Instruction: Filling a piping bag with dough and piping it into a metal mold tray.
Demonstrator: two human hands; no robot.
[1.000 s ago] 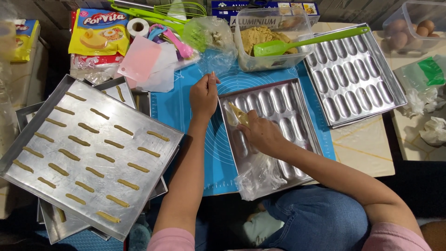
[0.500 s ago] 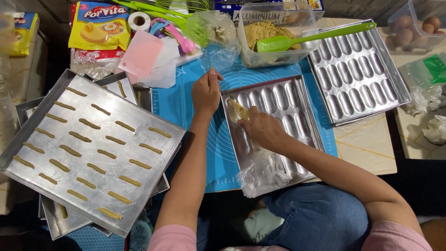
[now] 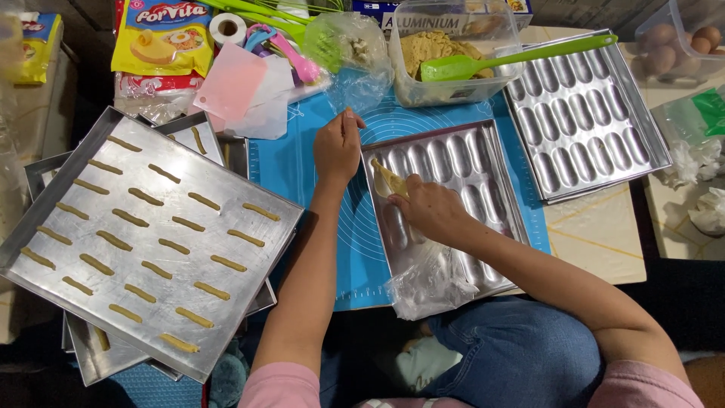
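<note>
My right hand (image 3: 429, 210) grips a clear piping bag (image 3: 430, 281) of tan dough. Its dough-filled tip (image 3: 387, 181) points into a cavity at the left end of the metal finger-shaped mould tray (image 3: 483, 162). The bag's loose plastic trails over the tray's near edge towards my lap. Just left of that tray's far-left corner, my left hand (image 3: 337, 147) rests on the blue silicone mat (image 3: 291, 162). Its fingers are curled together and hold nothing that I can see.
A flat metal tray (image 3: 151, 234) with several piped dough strips lies at the left, stacked on other trays. A second mould tray (image 3: 589, 113) sits at the right. Behind are a plastic tub of dough (image 3: 445, 53) with a green spatula (image 3: 513, 57), packets and eggs (image 3: 680, 38).
Both hands stay at almost the same spots on the mould tray and mat. Only the view has shifted slightly.
</note>
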